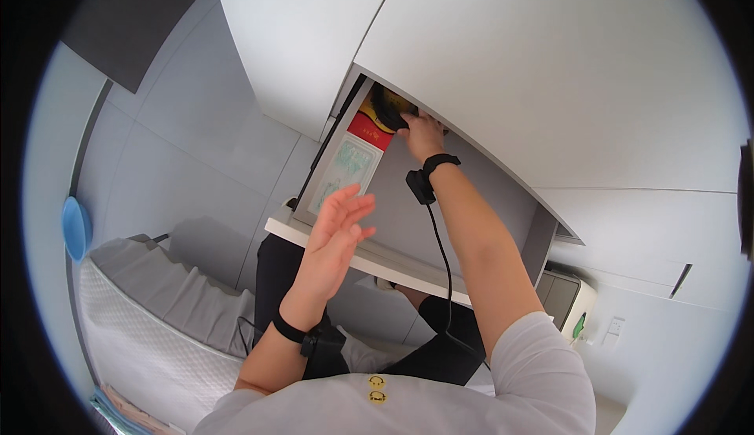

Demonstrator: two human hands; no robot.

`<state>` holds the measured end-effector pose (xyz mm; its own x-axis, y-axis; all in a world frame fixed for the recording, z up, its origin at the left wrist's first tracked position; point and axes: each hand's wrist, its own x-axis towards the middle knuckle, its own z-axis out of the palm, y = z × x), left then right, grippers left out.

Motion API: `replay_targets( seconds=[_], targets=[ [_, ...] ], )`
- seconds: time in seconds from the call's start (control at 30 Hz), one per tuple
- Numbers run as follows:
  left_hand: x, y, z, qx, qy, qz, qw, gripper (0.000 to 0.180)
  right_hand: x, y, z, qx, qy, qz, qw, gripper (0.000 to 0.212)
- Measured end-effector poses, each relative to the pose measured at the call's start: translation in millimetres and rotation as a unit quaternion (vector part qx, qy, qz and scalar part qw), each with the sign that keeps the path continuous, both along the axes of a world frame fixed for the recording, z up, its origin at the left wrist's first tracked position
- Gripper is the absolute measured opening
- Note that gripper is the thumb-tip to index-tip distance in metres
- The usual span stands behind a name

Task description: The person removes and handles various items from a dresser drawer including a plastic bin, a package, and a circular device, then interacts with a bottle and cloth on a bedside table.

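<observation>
In the head view, the person looks up at a white cupboard door that hangs over a shelf space. The door is smooth and flat, and it covers most of what is inside. Only a narrow gap shows below its edge.

The right hand reaches up into that gap. Its fingers press on a dark, round thing with yellow on it, which sits deep at the top of the space, just under the door. The door hides the fingertips, so it is hard to tell if they grip it or only touch it. A black band goes around the right wrist, with a small black box on it, and a thin black cable runs down the arm.

Just below the dark thing stands a flat pack. Its top is red and the rest is pale green and white. It leans against the left wall of the space.

The left hand is held up in the air in front of the pack. Its fingers are spread open and flat, and it holds nothing. It has a black wrist band too.

A white shelf board runs under both hands. To the left lies a soft grey and white cover with a bumpy, quilted look. A round blue thing is fixed on the far left wall. The walls are plain grey panels.
</observation>
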<state>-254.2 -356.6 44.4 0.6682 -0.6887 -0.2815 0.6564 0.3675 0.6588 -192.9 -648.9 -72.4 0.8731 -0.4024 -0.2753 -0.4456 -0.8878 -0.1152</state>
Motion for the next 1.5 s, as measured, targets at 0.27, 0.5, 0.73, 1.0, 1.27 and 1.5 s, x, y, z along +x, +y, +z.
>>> replay_targets(
  seconds=[0.27, 0.5, 0.73, 1.0, 1.27, 1.5],
  targets=[
    [-20.4, 2.8, 12.0, 0.077, -0.122, 0.004, 0.99, 0.042, -91.8, -9.1, 43.2, 0.104, -0.02, 0.096, 0.99, 0.049],
    [-68.6, 0.0, 46.7, 0.043, -0.142, -0.081, 0.986, 0.033, -310.5, 13.5, 196.0, 0.2, -0.14, -0.066, 0.967, 0.04],
    [-123.1, -39.0, 45.4, 0.024, -0.286, -0.177, 0.942, 0.019, -561.4, 86.8, 219.2, 0.029, -0.445, -0.378, 0.811, 0.026],
    [-201.2, -90.6, 53.7, 0.003, -0.333, -0.326, 0.885, 0.01, -825.7, 258.7, 154.8, -0.332, -0.343, -0.622, 0.621, 0.017],
    [-236.1, -92.6, 61.9, 0.016, -0.35, -0.351, 0.868, 0.013, -962.6, 363.6, 119.9, -0.458, -0.228, -0.749, 0.42, 0.033],
    [-253.2, -98.5, 30.1, 0.02, -0.279, -0.37, 0.886, 0.015, -1163.4, 484.9, 39.7, -0.272, -0.084, -0.885, 0.369, 0.051]
  ],
)
